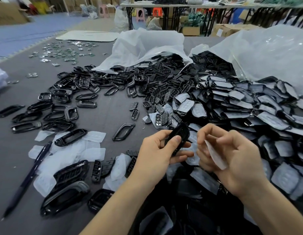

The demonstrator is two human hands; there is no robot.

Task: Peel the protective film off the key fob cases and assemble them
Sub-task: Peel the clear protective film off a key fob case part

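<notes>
Our L hand (155,150) grips a black fob case (180,133), thumb on top, above the mat (113,112). R hand (235,163) pinches a peeled film strip (217,156). Film-covered cases (249,106) piled at R, bare frames (66,92) at L, pen (27,180) beside loose films (76,153).

Glossy black plastic case (178,138), translucent matt film (215,155), grey matt tabletop (110,114).

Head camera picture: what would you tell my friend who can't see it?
A person's left hand grips a black key fob case while the right hand pinches a whitish film. Heaps of black cases and loose films cover the grey table.
</notes>
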